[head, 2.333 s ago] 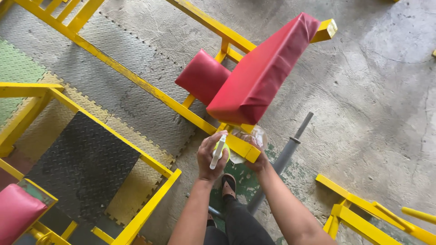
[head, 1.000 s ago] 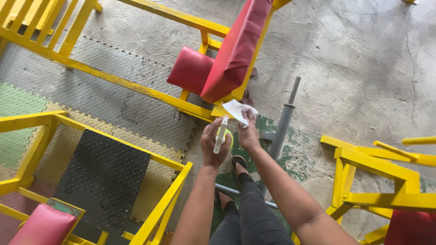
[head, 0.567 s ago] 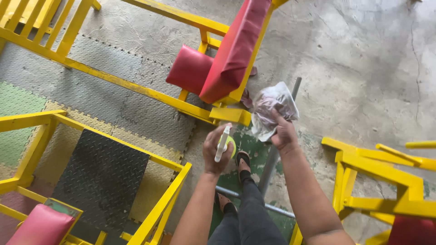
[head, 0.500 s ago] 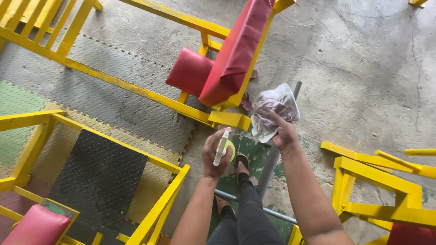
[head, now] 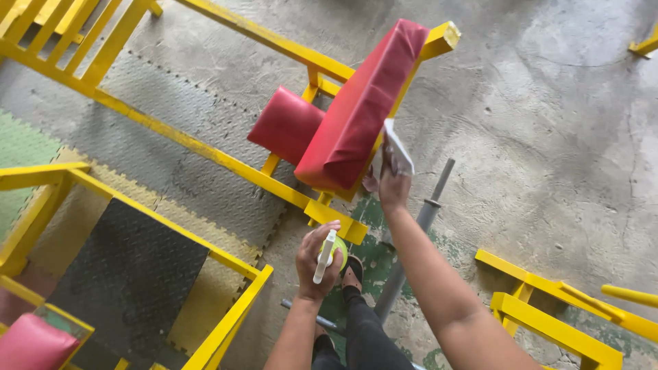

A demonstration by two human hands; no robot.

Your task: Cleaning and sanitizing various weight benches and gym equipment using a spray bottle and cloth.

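My left hand [head: 315,264] has its fingers wrapped round a white-and-green spray bottle [head: 326,252] below the yellow frame [head: 332,220]; my right hand [head: 392,183] pinches a white cloth [head: 395,154] against the red pad [head: 361,109].

One head-worn camera — looking steeply down, close above the floor [head: 548,137].

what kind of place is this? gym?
Most likely a gym. A red padded bench sits on a yellow steel frame, a grey barbell bar lies on the concrete, and interlocking rubber floor mats cover the floor beside it.
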